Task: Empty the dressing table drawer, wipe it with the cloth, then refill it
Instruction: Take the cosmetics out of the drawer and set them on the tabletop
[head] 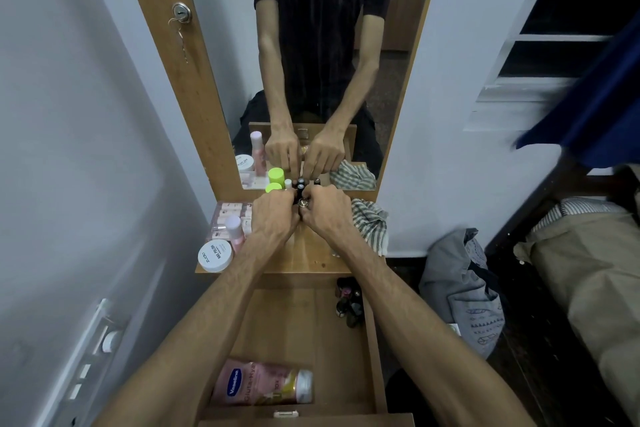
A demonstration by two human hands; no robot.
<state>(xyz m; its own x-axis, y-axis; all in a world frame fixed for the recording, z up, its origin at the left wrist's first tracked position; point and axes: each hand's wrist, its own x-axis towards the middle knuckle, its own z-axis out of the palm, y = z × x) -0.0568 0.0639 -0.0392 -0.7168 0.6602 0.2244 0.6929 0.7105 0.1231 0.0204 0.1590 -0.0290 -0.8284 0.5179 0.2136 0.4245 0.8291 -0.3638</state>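
Both hands are up on the shelf (pixel 304 253), close together by the mirror (pixel 322 45). The left hand (pixel 273 215) and the right hand (pixel 325 215) are curled around some small dark bottles (pixel 300 188). The fingers hide most of them, so I cannot tell how many there are or which hand holds what.

The cloth (pixel 370 220) lies bunched up on the shelf, just beside the right hand. A white tub (pixel 214 255), a pink bottle (pixel 234 229) and a green cap (pixel 273 187) sit on the left side.

The drawer (pixel 375 357) is open below. A pink lotion bottle (pixel 263 386) lies in it at the front. More little dark bottles (pixel 349 303) sit in its back right corner, too blurry to count. The arms cover part of the drawer.
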